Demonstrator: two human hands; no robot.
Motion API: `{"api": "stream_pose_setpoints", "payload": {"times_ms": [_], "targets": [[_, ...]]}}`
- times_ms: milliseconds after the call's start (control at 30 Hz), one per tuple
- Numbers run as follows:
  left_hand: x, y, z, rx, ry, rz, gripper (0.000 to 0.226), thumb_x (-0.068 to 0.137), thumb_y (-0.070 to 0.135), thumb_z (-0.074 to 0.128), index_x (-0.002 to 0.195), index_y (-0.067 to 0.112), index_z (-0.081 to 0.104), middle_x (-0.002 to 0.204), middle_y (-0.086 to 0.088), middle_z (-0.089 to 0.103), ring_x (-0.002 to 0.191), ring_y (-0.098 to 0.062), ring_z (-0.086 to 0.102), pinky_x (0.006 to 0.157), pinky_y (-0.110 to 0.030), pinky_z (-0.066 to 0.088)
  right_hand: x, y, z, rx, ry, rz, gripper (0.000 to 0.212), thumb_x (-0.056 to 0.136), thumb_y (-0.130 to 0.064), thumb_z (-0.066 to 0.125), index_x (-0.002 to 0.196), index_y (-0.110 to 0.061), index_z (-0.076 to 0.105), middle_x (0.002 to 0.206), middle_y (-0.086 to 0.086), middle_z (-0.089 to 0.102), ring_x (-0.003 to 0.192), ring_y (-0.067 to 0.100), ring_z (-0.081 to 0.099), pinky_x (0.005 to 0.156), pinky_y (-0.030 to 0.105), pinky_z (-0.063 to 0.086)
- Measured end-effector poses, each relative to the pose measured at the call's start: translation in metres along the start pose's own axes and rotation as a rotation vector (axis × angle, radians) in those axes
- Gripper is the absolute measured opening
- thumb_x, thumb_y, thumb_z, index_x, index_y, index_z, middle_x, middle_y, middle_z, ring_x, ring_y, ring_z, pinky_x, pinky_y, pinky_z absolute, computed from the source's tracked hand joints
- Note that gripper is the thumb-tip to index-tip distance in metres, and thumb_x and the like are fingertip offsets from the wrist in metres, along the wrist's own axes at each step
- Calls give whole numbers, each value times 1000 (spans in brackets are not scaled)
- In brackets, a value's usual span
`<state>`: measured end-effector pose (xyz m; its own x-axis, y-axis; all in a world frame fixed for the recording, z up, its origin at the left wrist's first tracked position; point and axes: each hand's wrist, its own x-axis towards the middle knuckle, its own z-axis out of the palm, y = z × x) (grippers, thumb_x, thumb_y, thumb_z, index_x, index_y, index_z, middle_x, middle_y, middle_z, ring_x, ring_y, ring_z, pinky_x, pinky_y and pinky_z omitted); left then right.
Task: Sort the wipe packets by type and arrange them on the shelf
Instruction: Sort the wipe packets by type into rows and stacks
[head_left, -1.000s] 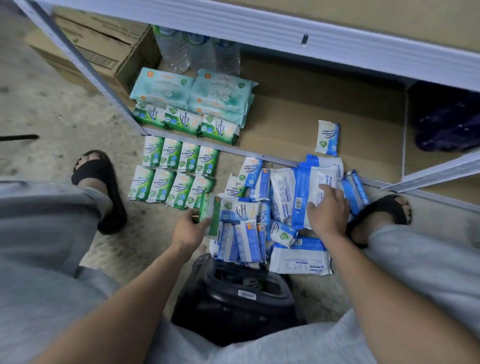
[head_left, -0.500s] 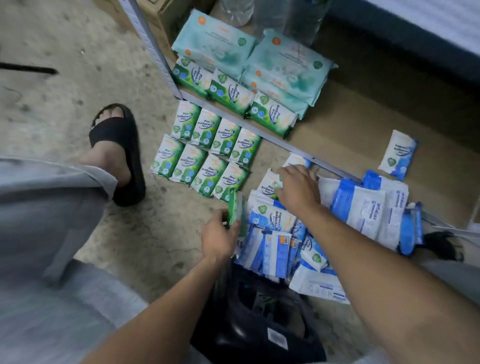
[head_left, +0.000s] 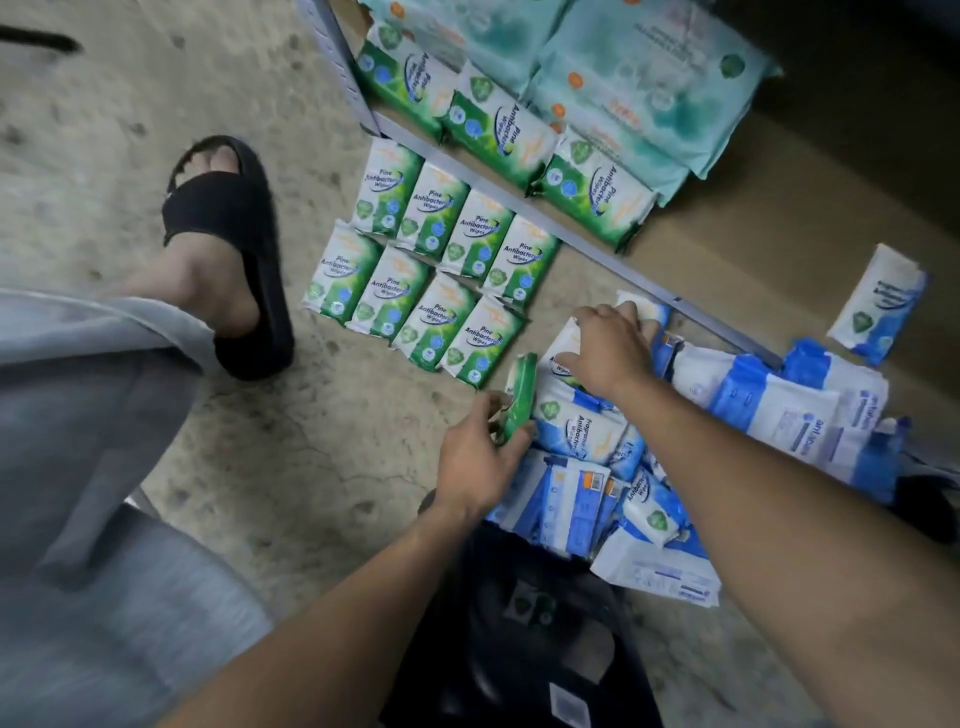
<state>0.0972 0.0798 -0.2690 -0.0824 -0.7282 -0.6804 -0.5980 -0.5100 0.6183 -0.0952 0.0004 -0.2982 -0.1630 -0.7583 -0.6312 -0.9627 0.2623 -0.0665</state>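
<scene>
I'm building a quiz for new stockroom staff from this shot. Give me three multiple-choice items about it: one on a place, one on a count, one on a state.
1. Where does the lone blue-and-white packet lie?
A) on the shelf board
B) on the sandal
C) among the green rows

2. How many small green packets lie in the two rows on the floor?
A) six
B) eight
C) ten

3. What is the left hand doing?
A) holding a green packet on edge
B) hanging empty
C) gripping the sandal

Answers:
1 A: it lies alone on the brown board, apart from the pile.
2 B: there are two rows of four.
3 A: its fingers and thumb close round the packet.
</scene>
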Motion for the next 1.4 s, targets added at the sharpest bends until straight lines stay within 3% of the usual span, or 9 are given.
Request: {"api": "stream_pose_setpoints", "payload": {"times_ms": [100, 300, 500, 600, 700, 900, 1100, 1200, 1400], "targets": [[-1, 3, 5, -21, 24, -33, 39, 85, 65, 60, 110, 35, 60, 95, 8, 72, 92, -8, 68, 83, -37, 58, 1, 10, -6, 30, -48, -4, 49, 84, -50, 72, 121, -20, 60, 128, 7, 58, 124, 33, 38, 95, 42, 30], [0, 8, 7, -31, 72, -52, 31, 87, 50, 72, 105, 28, 61, 94, 9, 67, 86, -12, 66, 79, -36, 56, -27, 16, -9, 95, -50, -20, 33, 96, -38, 62, 114, -15, 47, 118, 15, 63, 126, 34, 38, 101, 45, 27], [14, 8, 3, -68, 17, -194, 62, 74, 39, 88, 121, 16, 55, 101, 4, 67, 91, -17, 67, 83, -42, 58, -64, 30, -7, 297, 229, 108, 29, 99, -34, 58, 118, -16, 47, 113, 15, 65, 115, 34, 51, 93, 44, 30], [16, 6, 4, 0, -30, -190, 44, 77, 38, 85, 101, 13, 58, 93, 2, 67, 82, -16, 64, 77, -40, 57, -78, 40, -14, 547, 284, 154, 27, 99, -31, 58, 117, -15, 45, 107, 17, 66, 96, 37, 60, 78, 40, 43], [15, 11, 5, 42, -62, -182, 38, 79, 36, 84, 88, 19, 51, 84, 4, 62, 73, -14, 59, 68, -34, 51, -90, 50, -18, 719, 237, 214, 29, 97, -27, 63, 118, -15, 46, 100, 13, 66, 84, 29, 59, 65, 31, 37], [15, 22, 0, -8, -99, -112, 35, 84, 25, 79, 103, 13, 52, 89, -2, 64, 66, -17, 59, 59, -33, 49, -108, 51, -28, 925, 165, 345, 44, 81, -14, 82, 118, -13, 59, 109, 0, 63, 93, 18, 61, 76, 26, 44], [31, 29, -42, -173, 20, -97, 29, 90, 22, 74, 107, 12, 54, 96, -4, 66, 69, -15, 63, 46, -21, 46, -104, 27, -33, 1316, 178, 432, 24, 83, -12, 80, 101, -18, 65, 110, -2, 70, 94, 22, 72, 87, 46, 60], [47, 31, -68, -251, 86, -122, 26, 91, 19, 70, 110, 12, 54, 101, -7, 65, 70, -20, 64, 60, -36, 59, -91, 3, -43, 1483, 114, 429, 42, 88, -3, 74, 126, -9, 57, 115, 0, 61, 99, 26, 69, 80, 34, 60], [90, 34, -124, -274, 202, -114, 16, 87, 20, 65, 99, 18, 56, 92, -3, 68, 72, -21, 64, 72, -41, 59, -36, -48, -48, 1328, 76, 415, 34, 80, 3, 78, 109, -8, 65, 109, 9, 72, 92, 24, 71, 76, 33, 61]]}}
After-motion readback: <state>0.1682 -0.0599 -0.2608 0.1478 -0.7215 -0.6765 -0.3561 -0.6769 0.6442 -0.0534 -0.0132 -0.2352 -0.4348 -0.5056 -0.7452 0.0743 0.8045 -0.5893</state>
